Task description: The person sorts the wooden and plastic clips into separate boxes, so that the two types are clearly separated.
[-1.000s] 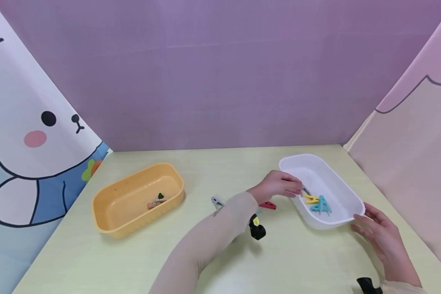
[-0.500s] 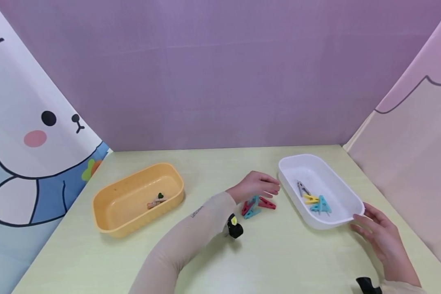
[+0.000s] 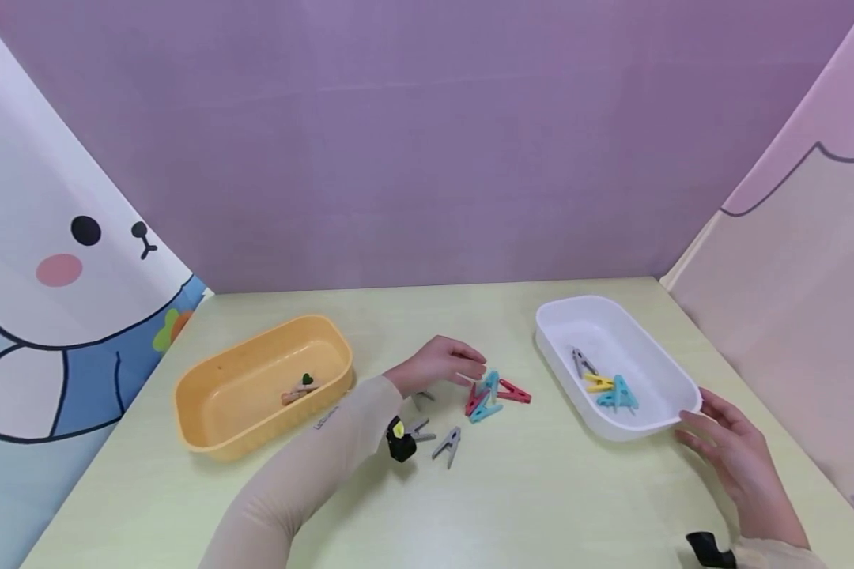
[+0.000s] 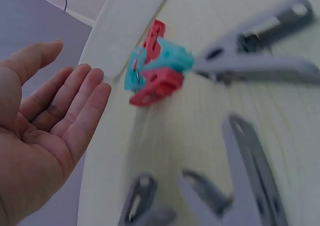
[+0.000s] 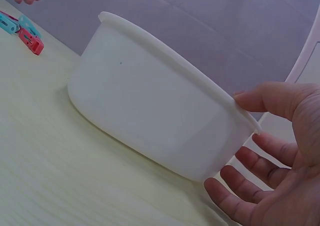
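Note:
My left hand [image 3: 437,365] hovers over the middle of the table, just left of the red and teal clothespins [image 3: 485,395]. In the left wrist view its fingers [image 4: 82,98] are loosely extended, palm bare. Grey clothespins [image 3: 447,446] lie below that hand, partly behind the sleeve and wrist camera. My right hand [image 3: 743,466] holds the near right corner of the white plastic basin [image 3: 601,328]. Its thumb [image 5: 265,97] lies on the rim, with the other fingers curled against the outer wall. Inside the basin are grey, yellow [image 3: 598,382] and teal clothespins [image 3: 617,393].
An orange basin [image 3: 235,387] stands on the left of the table, holding small wooden clothespins [image 3: 300,391], one with a dark green heart. A purple backdrop [image 3: 427,142] rises behind the table, with printed cloth sides at left and right.
My left hand has moved left, from the white basin's edge across the red and teal clothespins. A grey clothespin now shows inside the basin. The right hand has stayed at the basin's corner.

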Demonstrator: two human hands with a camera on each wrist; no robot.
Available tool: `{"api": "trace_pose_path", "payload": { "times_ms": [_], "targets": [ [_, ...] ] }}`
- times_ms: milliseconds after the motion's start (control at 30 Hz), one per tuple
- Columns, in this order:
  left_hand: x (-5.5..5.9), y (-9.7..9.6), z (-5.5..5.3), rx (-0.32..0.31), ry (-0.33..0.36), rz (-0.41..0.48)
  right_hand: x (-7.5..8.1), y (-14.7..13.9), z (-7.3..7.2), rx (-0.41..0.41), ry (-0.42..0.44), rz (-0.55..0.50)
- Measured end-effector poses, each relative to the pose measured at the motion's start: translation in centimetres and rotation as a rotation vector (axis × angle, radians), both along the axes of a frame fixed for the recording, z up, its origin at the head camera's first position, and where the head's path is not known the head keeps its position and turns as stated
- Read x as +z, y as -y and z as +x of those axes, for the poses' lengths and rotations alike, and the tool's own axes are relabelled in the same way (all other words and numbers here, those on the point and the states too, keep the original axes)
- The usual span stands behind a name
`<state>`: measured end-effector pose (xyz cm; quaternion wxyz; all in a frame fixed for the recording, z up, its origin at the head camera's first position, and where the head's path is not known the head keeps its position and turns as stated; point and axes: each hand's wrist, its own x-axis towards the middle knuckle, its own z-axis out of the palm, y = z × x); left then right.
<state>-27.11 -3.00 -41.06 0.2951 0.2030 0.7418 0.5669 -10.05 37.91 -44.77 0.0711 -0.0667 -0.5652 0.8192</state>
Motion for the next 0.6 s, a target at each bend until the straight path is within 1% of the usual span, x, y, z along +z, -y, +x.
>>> {"api": "trace_pose_path", "payload": {
  "times_ms": [133,233,400,600],
  "targets": [
    [-0.4,1.5,-0.2,0.021,0.004,-0.028,-0.1,-0.1,0.0,-0.002,-0.005,-0.011],
    [-0.5,2.5,-0.4,0.039,-0.013,-0.049,-0.1,-0.1,-0.1,0.001,-0.014,-0.021],
    [-0.5,4.2,-0.9,0.055,-0.090,-0.110,-0.1,0.0,0.0,0.004,-0.013,-0.031],
    [-0.4,5.8,-1.3,0.065,-0.169,-0.214,0.1,0.1,-0.1,-0.004,0.000,-0.027]
  ]
}}
